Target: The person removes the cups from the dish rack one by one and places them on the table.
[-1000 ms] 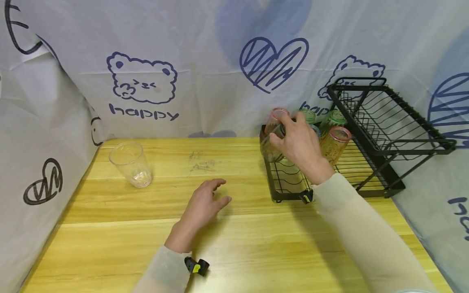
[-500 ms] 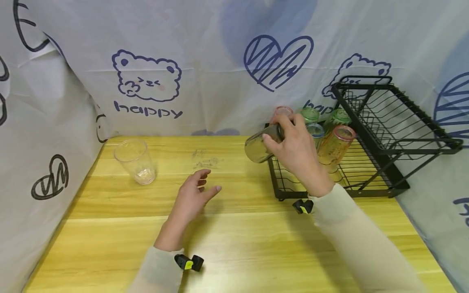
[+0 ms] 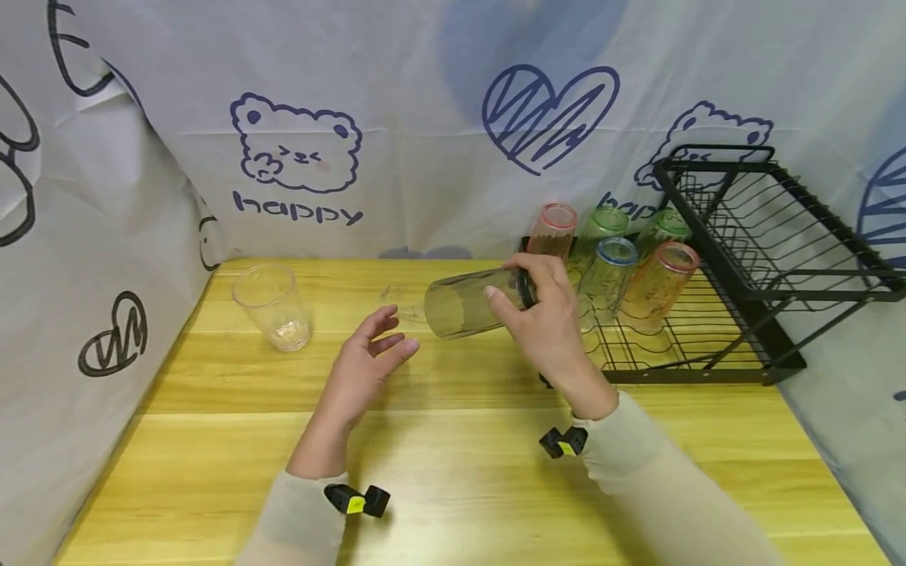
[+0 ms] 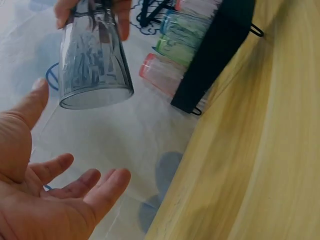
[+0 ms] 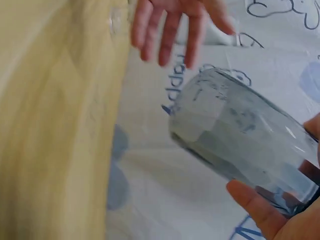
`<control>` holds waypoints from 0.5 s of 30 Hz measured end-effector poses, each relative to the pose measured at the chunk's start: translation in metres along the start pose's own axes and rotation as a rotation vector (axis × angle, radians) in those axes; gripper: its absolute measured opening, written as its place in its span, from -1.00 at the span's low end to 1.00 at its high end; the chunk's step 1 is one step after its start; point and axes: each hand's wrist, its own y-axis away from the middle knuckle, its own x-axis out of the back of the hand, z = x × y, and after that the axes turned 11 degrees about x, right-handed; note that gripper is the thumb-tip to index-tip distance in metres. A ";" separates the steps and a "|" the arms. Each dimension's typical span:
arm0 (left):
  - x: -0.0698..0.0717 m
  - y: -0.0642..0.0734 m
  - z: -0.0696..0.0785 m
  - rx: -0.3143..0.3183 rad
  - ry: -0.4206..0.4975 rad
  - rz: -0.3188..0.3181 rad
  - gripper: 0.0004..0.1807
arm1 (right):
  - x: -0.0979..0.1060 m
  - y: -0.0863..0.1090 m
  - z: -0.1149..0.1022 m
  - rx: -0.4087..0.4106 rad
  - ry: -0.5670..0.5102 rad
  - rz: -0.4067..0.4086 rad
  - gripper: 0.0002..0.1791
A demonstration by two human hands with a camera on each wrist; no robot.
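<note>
My right hand (image 3: pixel 548 326) grips a smoky grey drinking glass (image 3: pixel 467 303) near its dark thick base, holding it tilted sideways over the table with the mouth toward my left hand. In the right wrist view the glass (image 5: pixel 240 135) lies between thumb and fingers. My left hand (image 3: pixel 364 365) is held with fingers relaxed and parted, just short of the glass's rim; in the left wrist view its palm and fingers (image 4: pixel 107 190) hold nothing. A clear drinking glass (image 3: pixel 276 310) stands upright on the table at the left.
A black two-tier dish rack (image 3: pixel 708 373) stands at the right. On its lower tier several glasses stand upside down, among them a red-tinted glass (image 3: pixel 552 236), a blue-rimmed glass (image 3: pixel 609 275) and an orange glass (image 3: pixel 658 291). A printed cloth (image 3: pixel 418 157) hangs behind the wooden table (image 3: pixel 453 472).
My right hand has lifted the grey glass off the rack, carried it left and tipped it toward horizontal. My left hand has shifted slightly left and up in view.
</note>
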 end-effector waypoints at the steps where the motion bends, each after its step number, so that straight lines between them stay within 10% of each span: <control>1: 0.001 0.000 0.000 -0.005 0.034 -0.021 -0.19 | -0.002 0.003 0.000 -0.007 -0.030 0.002 -0.56; 15: 0.005 0.003 0.002 -0.051 0.138 -0.175 -0.16 | -0.030 0.034 0.010 -0.102 -0.384 0.044 -0.60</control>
